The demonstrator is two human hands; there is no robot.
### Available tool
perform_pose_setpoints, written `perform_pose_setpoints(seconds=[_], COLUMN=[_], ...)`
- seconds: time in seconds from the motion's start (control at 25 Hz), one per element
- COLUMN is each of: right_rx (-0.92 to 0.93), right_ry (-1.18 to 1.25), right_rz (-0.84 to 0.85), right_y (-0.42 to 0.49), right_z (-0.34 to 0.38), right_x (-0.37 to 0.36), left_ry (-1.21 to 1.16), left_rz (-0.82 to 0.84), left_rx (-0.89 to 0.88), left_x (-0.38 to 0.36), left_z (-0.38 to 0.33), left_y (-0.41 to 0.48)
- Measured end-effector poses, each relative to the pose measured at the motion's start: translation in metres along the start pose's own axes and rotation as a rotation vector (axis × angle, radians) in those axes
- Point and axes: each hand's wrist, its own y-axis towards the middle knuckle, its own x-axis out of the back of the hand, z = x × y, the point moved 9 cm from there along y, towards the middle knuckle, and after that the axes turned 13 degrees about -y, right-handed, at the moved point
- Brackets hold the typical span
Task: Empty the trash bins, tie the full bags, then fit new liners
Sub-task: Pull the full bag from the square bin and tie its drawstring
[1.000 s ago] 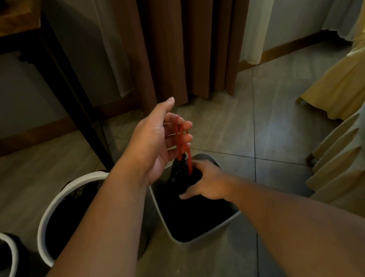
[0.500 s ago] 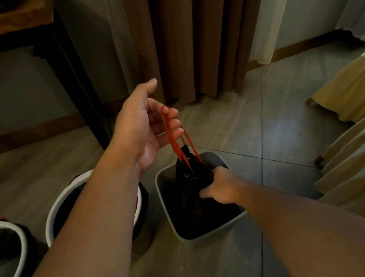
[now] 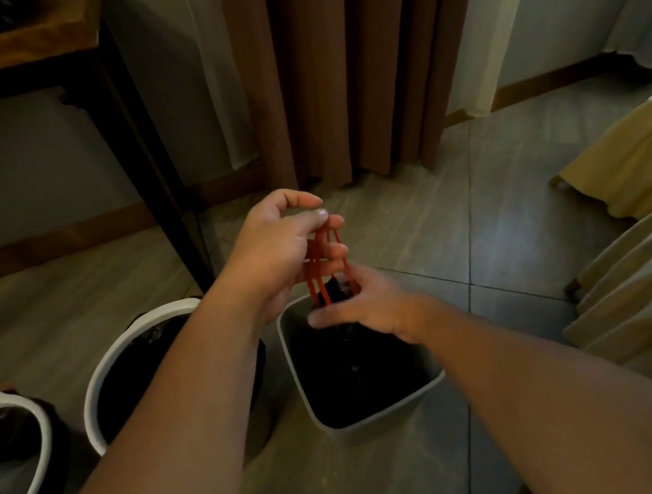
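Your left hand [image 3: 289, 248] hung above the square grey bin [image 3: 373, 423], its fingers curled round the red drawstrings [image 3: 321, 267] and the thumb pressed over them. The strings ran straight down from that grip to the gathered neck of the black trash bag [image 3: 359, 371], which sat inside the bin. Your right hand [image 3: 369, 304] was lower, just under the left, at the bag's neck and against the strings. It was blurred, so you could not tell from this view whether it gripped anything.

The bin stood on the tiled floor [image 3: 506, 215]. A round white bin [image 3: 131, 337] stood just beside its left wall, partly hidden by your left forearm, and a second round white bin [image 3: 39, 423] sat further left at the picture's edge. The dark table leg [image 3: 141, 148] rose behind the nearer round bin. Floor stretched from the grey bin back to the brown curtain [image 3: 327, 63] and rightward to the yellow fabric [image 3: 626, 159], well apart from the bin.
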Motion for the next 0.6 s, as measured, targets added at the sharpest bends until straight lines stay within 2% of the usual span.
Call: perform_pose_setpoints(seconds=[0.12,0.2,0.4,0.6], right_rx=[0.221,0.276,0.039,-0.052], right_ry=[0.059,0.074,-0.076,-0.147], right_rz=[-0.104,-0.144,-0.167,-0.166], right_y=[0.0,-0.001,0.001,0.003], right_z=[0.052,0.062,0.026,0.011], right_x=[0.011,0.011,0.001,-0.003], left_ry=[0.025,-0.017,-0.218,-0.268], left_rz=[0.045,0.042,0.005,0.036], left_rx=[-0.011,-0.004,-0.006,-0.061], left_x=[-0.006,-0.011,-0.009,-0.01], left_z=[-0.006,-0.008,-0.028,-0.047], left_y=[-0.003,-0.006,-0.013,-0.016])
